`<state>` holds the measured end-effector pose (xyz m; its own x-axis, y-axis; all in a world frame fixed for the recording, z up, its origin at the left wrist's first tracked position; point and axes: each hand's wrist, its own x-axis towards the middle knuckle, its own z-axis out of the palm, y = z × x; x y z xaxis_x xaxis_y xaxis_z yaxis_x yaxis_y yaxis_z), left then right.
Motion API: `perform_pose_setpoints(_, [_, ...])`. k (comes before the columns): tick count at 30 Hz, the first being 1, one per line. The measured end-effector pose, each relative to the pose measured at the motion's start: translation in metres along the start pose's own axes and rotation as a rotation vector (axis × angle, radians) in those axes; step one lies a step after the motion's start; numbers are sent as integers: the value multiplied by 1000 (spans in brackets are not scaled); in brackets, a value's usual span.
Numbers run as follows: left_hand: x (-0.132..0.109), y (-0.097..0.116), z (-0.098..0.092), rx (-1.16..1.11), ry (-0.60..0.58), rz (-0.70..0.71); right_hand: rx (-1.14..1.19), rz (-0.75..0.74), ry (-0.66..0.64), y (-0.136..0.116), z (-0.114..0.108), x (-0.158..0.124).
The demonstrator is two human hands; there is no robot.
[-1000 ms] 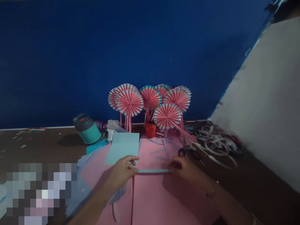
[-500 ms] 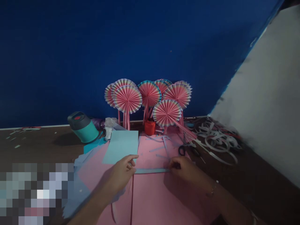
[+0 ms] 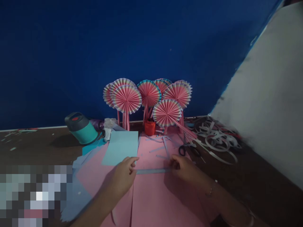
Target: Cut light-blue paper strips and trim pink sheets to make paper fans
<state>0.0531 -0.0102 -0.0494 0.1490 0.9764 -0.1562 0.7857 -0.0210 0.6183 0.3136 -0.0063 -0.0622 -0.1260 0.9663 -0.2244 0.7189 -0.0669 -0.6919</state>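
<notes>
1. Head view, hands: the pale blue paper strip (image 3: 152, 171) is a narrow, flat, straight length of thin paper, stretched level across a pink paper sheet (image 3: 163, 197). The right hand (image 3: 183, 168) is closed, its fingers pinching the strip's right end. The left hand (image 3: 119, 178) is curled, with its fingertips (image 3: 133, 160) just above the strip's left end, and I cannot tell whether it grips the strip. A thin bracelet (image 3: 210, 192) circles the right wrist

2. Head view, paper and tools: a light blue paper sheet (image 3: 120, 148) lies on the pink sheet, just beyond the left hand. Black-handled scissors (image 3: 187, 150) lie near the right hand, and curled pale paper offcuts (image 3: 216, 138) are heaped beyond them on a dark brown tabletop (image 3: 30, 142)

3. Head view, background: pleated round paper fans (image 3: 126, 99) with pink stripes and scalloped edges stand on paper sticks against a deep blue wall (image 3: 94, 56), around a red cup (image 3: 150, 127). To their left stands a tilted teal flask (image 3: 80, 127) with a dark lid and red dot. A blurred grey-white panel (image 3: 265, 94) fills the right side, and a pixelated patch (image 3: 35, 195) hides the lower left
</notes>
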Motion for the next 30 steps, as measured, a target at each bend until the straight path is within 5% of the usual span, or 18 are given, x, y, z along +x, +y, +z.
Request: perform_pose_setpoints(30, [-4,8,11,269,-38,108,-77,0,56,-3,3,-2])
